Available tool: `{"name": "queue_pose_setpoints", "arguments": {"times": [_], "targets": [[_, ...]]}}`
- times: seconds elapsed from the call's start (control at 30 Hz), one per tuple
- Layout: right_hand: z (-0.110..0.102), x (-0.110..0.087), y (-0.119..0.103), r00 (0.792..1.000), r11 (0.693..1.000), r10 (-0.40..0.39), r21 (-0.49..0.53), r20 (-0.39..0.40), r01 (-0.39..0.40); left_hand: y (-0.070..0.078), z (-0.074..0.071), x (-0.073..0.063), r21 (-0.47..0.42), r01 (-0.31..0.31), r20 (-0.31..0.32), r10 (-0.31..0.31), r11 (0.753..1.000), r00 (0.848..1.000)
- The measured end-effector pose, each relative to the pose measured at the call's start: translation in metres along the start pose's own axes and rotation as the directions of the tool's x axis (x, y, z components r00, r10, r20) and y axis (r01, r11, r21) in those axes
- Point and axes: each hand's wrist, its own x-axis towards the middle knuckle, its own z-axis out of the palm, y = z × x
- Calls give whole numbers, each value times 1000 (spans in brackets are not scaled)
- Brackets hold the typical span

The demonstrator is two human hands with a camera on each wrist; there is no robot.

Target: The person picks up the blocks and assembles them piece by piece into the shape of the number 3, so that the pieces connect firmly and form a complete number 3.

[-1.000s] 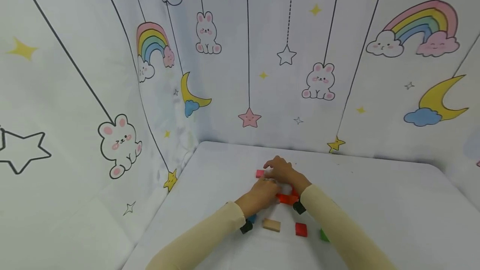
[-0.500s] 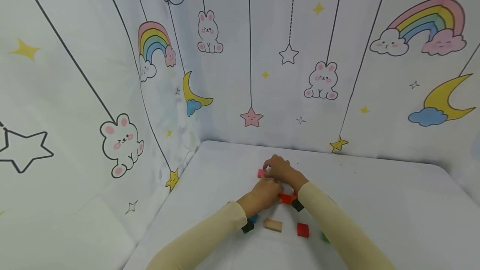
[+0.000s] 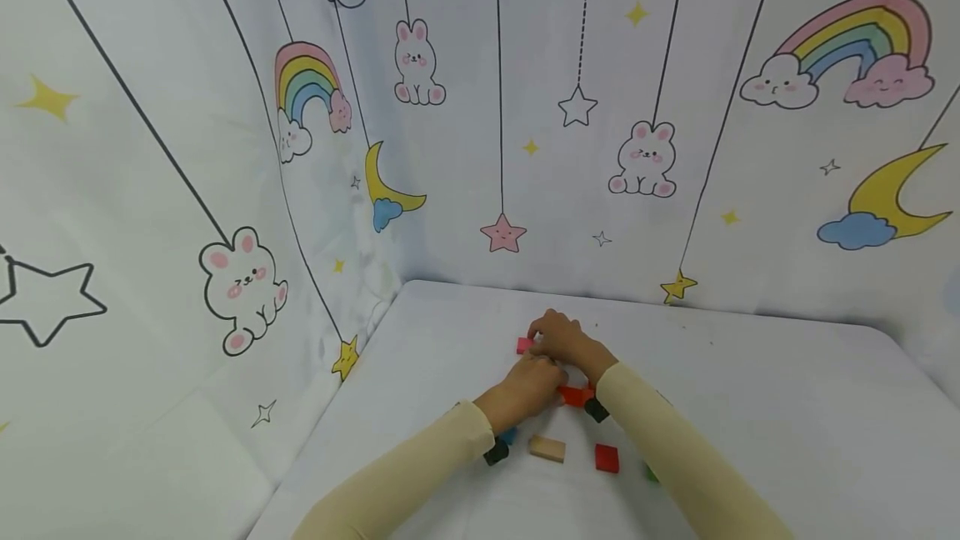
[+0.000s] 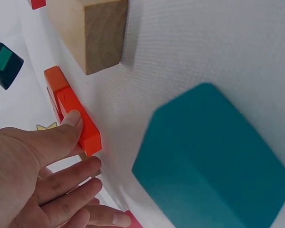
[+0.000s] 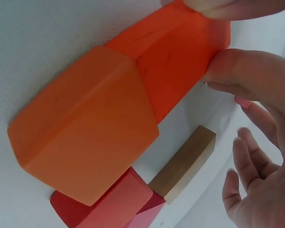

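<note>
My left hand [image 3: 525, 386] pinches a red-orange block [image 4: 80, 121] between thumb and forefinger. Against that block's end lies an orange block [image 5: 85, 126], on the side toward my right wrist. Beyond the left hand, my right hand [image 3: 562, 340] reaches to a small pink block [image 3: 523, 346] and pinches its right end; the far fingertip is mostly hidden. In the right wrist view the pink block [image 5: 242, 101] shows only as a sliver beside the fingers. The other right-hand fingers [image 5: 247, 164] stand loosely bent.
Near the left wrist lies a teal block [image 4: 213, 156]. A wooden block [image 3: 547, 449], a red block [image 3: 607, 458] and a partly covered green block [image 3: 652, 472] lie on the white table [image 3: 750, 407]. Red blocks [image 5: 109, 202] and another wooden block [image 5: 185, 164] lie beyond the orange one.
The right hand's fingertips have come down onto the pink block, from which they stood slightly apart a second ago. The left hand stays in place on the red-orange block.
</note>
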Motion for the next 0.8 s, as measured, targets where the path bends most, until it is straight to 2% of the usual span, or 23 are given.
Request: {"name": "queue_pose_setpoints", "arguments": {"times": [0.33,0.8], "targets": [[-3,-4,5,1000,1000,-7,1,2,7,0,-3,-2,-8,-11,-25,11,1000,1000],[-6,-14,18,1000,998,28,-52,0,-28,2,-5,-5,-68,28,6,-28,997,1000]]}}
